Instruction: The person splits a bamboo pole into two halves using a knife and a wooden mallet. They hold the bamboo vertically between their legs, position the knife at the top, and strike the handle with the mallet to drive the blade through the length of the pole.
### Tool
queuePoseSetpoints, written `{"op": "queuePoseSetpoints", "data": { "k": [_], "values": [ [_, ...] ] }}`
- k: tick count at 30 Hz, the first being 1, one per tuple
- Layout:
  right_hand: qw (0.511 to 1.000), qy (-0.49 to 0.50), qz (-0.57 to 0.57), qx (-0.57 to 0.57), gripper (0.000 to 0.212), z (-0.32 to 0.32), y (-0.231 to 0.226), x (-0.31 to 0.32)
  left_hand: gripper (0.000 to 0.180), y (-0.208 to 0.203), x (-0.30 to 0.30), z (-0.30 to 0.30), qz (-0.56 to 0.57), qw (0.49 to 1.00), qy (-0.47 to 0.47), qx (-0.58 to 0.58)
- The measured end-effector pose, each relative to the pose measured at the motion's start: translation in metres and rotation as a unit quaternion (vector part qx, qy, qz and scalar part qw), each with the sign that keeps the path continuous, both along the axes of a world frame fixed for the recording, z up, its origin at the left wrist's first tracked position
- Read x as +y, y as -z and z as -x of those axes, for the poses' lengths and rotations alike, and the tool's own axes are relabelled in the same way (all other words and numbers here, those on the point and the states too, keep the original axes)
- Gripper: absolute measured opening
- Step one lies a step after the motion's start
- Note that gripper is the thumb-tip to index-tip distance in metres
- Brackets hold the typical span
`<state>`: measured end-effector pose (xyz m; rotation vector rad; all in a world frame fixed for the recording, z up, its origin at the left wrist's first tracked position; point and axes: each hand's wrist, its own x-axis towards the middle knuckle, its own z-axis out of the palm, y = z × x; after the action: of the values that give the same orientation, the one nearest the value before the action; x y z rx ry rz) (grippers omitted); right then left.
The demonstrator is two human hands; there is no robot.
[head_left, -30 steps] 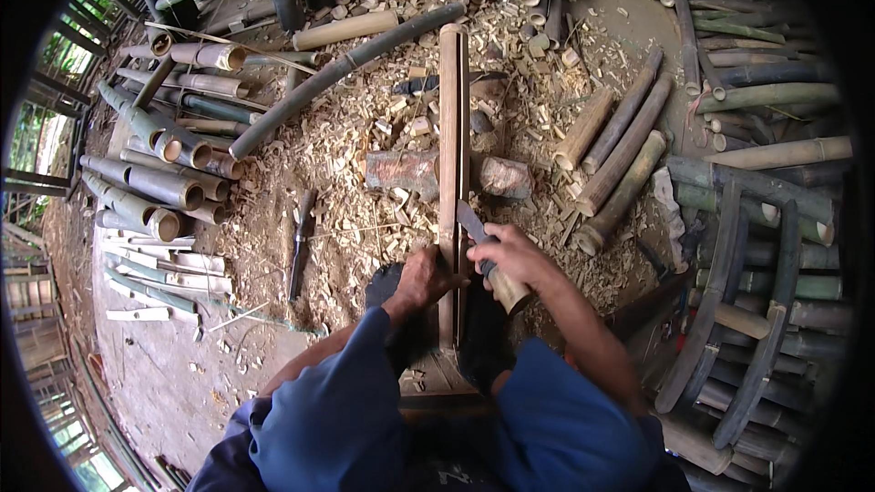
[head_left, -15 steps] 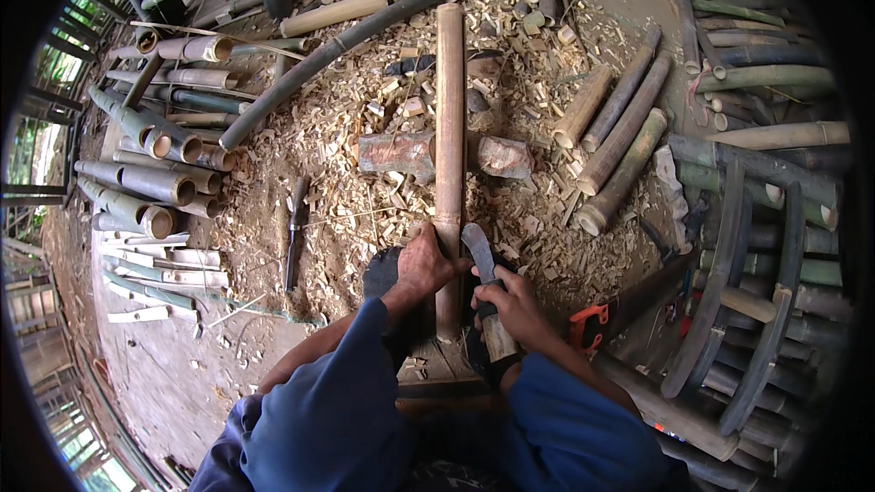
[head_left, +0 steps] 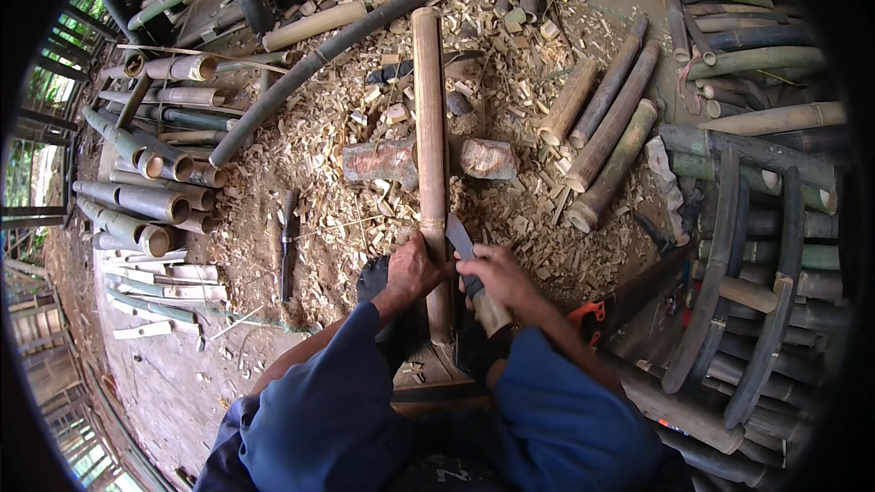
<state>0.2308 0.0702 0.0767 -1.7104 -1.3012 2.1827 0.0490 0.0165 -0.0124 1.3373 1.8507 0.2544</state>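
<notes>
A long tan bamboo pole (head_left: 428, 109) stretches away from me, its middle lying across a short rough log (head_left: 378, 162) and its near end between my feet. Wrapped round the near part of the pole is my left hand (head_left: 416, 268), with the thumb against its right side. My right hand (head_left: 499, 275) grips a knife (head_left: 460, 237) just right of the pole. Its broad grey blade points away from me, close to the pole's edge beside my left thumb. The pale end of the handle (head_left: 492, 313) sticks out below my right fist.
Wood chips (head_left: 319, 118) cover the ground around the log. A dark chisel-like tool (head_left: 288, 246) lies to the left, near split bamboo strips (head_left: 173, 292). Cut bamboo lengths (head_left: 612, 118) lie at the right, beyond an orange-handled saw (head_left: 588, 314). A bamboo frame (head_left: 784, 282) leans farther right.
My right hand has moved up and turned, bringing the knife blade closer to the pole's right side. My left hand keeps its grip. The whole view has shifted slightly.
</notes>
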Motion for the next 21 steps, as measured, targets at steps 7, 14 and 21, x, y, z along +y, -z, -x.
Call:
{"op": "queuePoseSetpoints", "data": {
  "k": [7, 14, 21],
  "values": [
    [0.984, -0.114, 0.133, 0.032, 0.037, -0.008, -0.017, 0.08, 0.08, -0.006, 0.009, 0.006, 0.028, 0.997, 0.012, -0.068],
    [0.977, -0.038, -0.203, 0.046, 0.038, 0.003, 0.02, -0.023, 0.066, -0.011, 0.004, 0.029, 0.033, 0.962, -0.026, -0.27],
    [0.956, 0.027, -0.293, 0.005, 0.035, 0.014, 0.037, -0.001, 0.063, 0.003, 0.006, 0.039, 0.042, 0.891, -0.029, -0.452]
  ]
}}
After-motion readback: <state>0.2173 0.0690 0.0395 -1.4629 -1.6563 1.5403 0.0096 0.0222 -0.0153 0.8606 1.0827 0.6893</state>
